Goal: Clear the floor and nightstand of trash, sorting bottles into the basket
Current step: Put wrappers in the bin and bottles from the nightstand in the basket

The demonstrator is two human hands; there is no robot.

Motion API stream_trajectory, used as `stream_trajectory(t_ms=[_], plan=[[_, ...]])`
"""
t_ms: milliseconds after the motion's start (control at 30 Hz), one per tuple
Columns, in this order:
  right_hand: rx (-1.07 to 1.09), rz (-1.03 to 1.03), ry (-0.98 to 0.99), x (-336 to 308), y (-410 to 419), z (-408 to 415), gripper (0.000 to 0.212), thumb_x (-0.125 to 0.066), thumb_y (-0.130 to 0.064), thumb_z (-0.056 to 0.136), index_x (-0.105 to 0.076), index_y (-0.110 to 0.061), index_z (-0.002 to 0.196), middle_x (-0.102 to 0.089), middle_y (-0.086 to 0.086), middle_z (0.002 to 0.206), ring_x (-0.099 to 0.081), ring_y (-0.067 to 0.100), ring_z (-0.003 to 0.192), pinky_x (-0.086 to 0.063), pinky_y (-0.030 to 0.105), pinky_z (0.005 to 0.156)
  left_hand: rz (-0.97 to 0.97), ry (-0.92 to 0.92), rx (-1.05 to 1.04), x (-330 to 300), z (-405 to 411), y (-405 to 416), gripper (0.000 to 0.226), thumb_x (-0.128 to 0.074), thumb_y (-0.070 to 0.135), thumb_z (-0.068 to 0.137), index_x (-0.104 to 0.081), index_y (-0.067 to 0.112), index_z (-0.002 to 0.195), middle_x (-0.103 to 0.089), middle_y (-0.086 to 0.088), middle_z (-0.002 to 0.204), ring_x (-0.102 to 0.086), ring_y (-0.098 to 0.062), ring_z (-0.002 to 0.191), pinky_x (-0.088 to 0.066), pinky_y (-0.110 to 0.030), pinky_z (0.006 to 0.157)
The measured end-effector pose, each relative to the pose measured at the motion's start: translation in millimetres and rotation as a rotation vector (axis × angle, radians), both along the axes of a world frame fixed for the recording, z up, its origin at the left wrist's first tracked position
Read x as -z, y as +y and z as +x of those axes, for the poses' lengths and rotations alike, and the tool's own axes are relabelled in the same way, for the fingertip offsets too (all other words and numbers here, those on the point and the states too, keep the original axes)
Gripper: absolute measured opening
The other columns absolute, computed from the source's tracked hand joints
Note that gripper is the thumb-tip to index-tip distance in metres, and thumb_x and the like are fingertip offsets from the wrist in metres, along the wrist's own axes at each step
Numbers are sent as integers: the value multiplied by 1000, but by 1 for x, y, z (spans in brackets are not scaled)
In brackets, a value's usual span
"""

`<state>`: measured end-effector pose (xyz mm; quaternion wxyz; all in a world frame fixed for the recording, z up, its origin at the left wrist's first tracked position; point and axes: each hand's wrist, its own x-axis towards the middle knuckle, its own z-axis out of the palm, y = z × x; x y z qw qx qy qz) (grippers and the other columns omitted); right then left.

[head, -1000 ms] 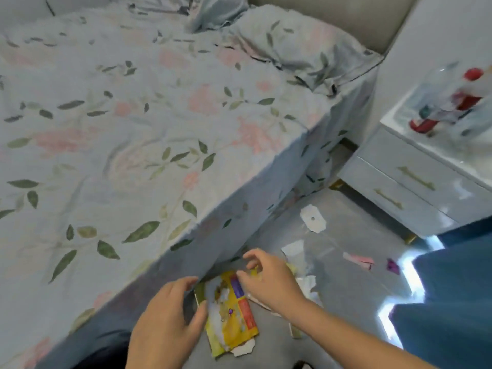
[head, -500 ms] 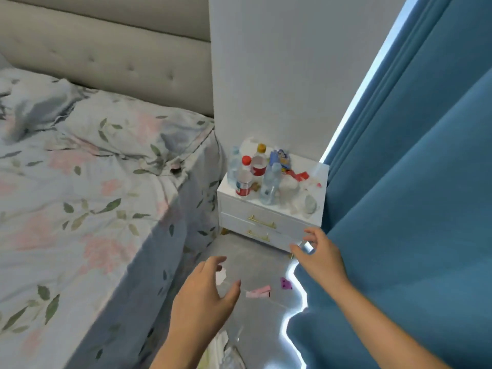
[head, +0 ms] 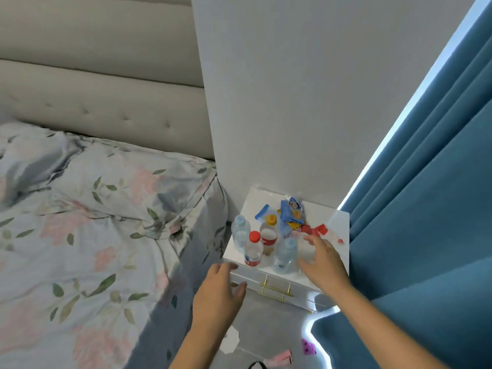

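Bottles crowd the nightstand (head: 338, 222) just ahead of both hands. The right hand (head: 323, 265) hovers over the tabletop with fingers spread and nothing in it; the left hand (head: 219, 291) is likewise open and empty, at the front left corner beside the bed (head: 93, 235).

Just left of the right hand's fingers stands a clear bottle with a pale blue cap (head: 285, 255). Further left is a red-capped bottle (head: 253, 250), behind it a yellow-capped bottle with a red label (head: 269, 231), and at the far left another clear bottle (head: 240, 233). All stand upright, close together.

They look like thin plastic, probably empty or nearly so: light, easy to tip, and likely to dent under a hard squeeze. The smooth walls could slip, so a wrap around the middle of the body, or a pinch at the stiffer neck below the cap, seems safest.

Beyond the right fingertips lie a blue snack wrapper (head: 291, 213) and red scraps (head: 315, 230), soft and crinkly, best gathered in a loose pinch.

More scraps lie on the floor (head: 266, 326) below the hands. No basket is in view.
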<state>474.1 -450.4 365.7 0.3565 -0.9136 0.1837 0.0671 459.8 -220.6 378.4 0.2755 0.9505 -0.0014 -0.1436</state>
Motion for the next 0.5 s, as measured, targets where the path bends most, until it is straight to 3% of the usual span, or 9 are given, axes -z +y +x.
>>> stream_trajectory(t_ms=[100,233,400,500], plan=[[-98,-61,99,28,-4,47,52,-66,-23,80,-46,-32,127,-44,-1,136,-52,21,116,-48,34,91,58,54,50,28,59,-25,51,-56,41,88,-36,32,135,-39,5,137,-58,-14,104,-51,-29,75],[-227,-199,248,57,-4,72,59,-65,-36,81,-41,-35,134,-32,-5,144,-50,22,120,-50,35,87,178,60,177,60,105,-57,52,-59,40,88,-33,36,134,-34,1,140,-54,-23,110,-52,-36,77],[-233,-255,199,83,-6,74,47,-62,-35,84,-48,-32,128,-42,-2,131,-57,24,107,-46,29,72,229,96,296,94,126,-76,51,-59,36,88,-37,31,134,-41,-2,131,-56,-24,105,-52,-37,74],[-204,-190,133,93,-12,72,35,-63,-28,84,-55,-26,118,-47,0,120,-59,26,99,-49,31,73,280,84,323,106,131,-80,40,-57,25,91,-42,26,128,-43,-5,124,-60,-26,90,-48,-35,65]])
